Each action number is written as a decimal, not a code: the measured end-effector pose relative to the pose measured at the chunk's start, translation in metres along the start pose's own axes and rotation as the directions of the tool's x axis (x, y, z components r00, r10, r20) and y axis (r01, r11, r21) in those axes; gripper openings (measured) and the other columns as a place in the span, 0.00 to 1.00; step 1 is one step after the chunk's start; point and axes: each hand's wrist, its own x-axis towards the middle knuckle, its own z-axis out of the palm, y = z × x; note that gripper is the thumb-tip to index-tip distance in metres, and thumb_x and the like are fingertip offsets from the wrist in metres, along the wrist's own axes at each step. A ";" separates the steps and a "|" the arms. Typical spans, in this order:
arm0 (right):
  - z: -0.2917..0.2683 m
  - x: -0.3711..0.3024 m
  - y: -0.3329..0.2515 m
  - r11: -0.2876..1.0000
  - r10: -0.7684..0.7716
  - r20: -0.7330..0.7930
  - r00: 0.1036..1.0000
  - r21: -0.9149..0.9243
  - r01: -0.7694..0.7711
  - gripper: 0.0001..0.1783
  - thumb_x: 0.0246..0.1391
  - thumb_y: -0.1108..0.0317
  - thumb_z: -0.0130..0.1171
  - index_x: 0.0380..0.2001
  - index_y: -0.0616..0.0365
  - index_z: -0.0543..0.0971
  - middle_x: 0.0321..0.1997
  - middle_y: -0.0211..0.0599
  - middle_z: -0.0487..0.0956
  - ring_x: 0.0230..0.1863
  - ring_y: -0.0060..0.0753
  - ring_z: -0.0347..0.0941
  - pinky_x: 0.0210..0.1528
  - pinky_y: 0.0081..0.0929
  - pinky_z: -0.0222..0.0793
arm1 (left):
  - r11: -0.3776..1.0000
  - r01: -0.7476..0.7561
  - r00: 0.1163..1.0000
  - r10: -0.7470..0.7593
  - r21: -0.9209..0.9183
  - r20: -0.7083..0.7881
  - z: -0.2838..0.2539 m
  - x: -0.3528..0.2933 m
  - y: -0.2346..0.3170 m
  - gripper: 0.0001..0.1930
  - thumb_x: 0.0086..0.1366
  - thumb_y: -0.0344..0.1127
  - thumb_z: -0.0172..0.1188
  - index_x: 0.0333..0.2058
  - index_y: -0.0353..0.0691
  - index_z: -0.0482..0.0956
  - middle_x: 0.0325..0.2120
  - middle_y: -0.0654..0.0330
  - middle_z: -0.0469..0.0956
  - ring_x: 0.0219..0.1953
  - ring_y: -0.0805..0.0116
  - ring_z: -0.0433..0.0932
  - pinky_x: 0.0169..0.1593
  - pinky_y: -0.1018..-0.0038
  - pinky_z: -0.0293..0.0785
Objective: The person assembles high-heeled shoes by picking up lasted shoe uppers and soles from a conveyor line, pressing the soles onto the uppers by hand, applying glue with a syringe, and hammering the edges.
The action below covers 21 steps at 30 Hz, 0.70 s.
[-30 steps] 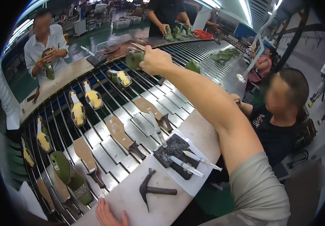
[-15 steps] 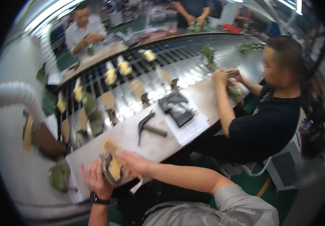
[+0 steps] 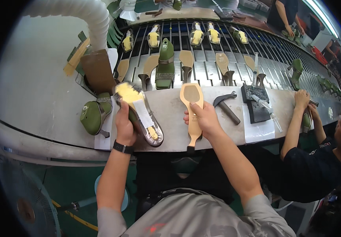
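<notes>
My left hand (image 3: pixel 124 124) grips a shoe upper on its last (image 3: pixel 146 114), underside up. Yellow filler covers the front of that underside, and a white strip lies along the middle. To its right, my right hand (image 3: pixel 206 120) holds a tan shoe sole (image 3: pixel 192 93), thumb across its face; the narrow end points toward me and finishes in a dark tip. Both pieces are above the front edge of the workbench (image 3: pixel 166 102), apart from each other. A hammer (image 3: pixel 229 112) lies right of the sole. At the left, a green shoe (image 3: pixel 91 117) rests on the bench.
Beyond the bench runs a slatted conveyor (image 3: pixel 139 35) with heeled soles (image 3: pixel 186 59), yellow-filled uppers (image 3: pixel 197 35) and a standing green shoe (image 3: pixel 165 65). A black block (image 3: pixel 255 104) and a syringe (image 3: pixel 263 103) lie on the right. A co-worker (image 3: pixel 316 158) sits there. A white hose (image 3: pixel 97 23) hangs left.
My hands have drawn apart. Upper and sole, close together before, are now side by side, with the sole to the right. The view has turned toward the bench.
</notes>
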 end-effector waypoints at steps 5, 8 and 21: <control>0.012 0.030 0.014 0.070 -0.887 0.135 0.442 -0.906 0.417 0.22 0.67 0.64 0.64 0.57 0.70 0.76 0.47 0.43 0.85 0.54 0.37 0.82 0.61 0.33 0.75 | 0.980 0.192 0.966 -0.180 -0.049 0.185 0.011 0.054 -0.029 0.35 0.75 0.66 0.54 0.60 0.38 0.76 0.48 0.55 0.85 0.46 0.63 0.85 0.52 0.65 0.83; 0.006 0.014 -0.004 0.833 -0.525 -0.105 0.845 -0.264 0.485 0.22 0.70 0.60 0.61 0.55 0.69 0.78 0.48 0.46 0.85 0.53 0.36 0.82 0.61 0.34 0.75 | 0.976 0.192 0.961 -0.167 -0.099 0.220 0.027 0.070 -0.037 0.32 0.76 0.61 0.57 0.58 0.34 0.78 0.49 0.56 0.85 0.47 0.67 0.85 0.53 0.70 0.82; 0.019 -0.004 0.037 0.917 -0.295 -0.001 0.956 -0.283 0.282 0.18 0.69 0.66 0.59 0.23 0.61 0.75 0.16 0.22 0.70 0.17 0.11 0.59 0.20 0.18 0.52 | 0.970 0.232 0.948 -0.207 -0.078 0.243 0.022 0.067 -0.035 0.32 0.77 0.61 0.52 0.64 0.37 0.73 0.52 0.57 0.83 0.49 0.69 0.85 0.53 0.71 0.82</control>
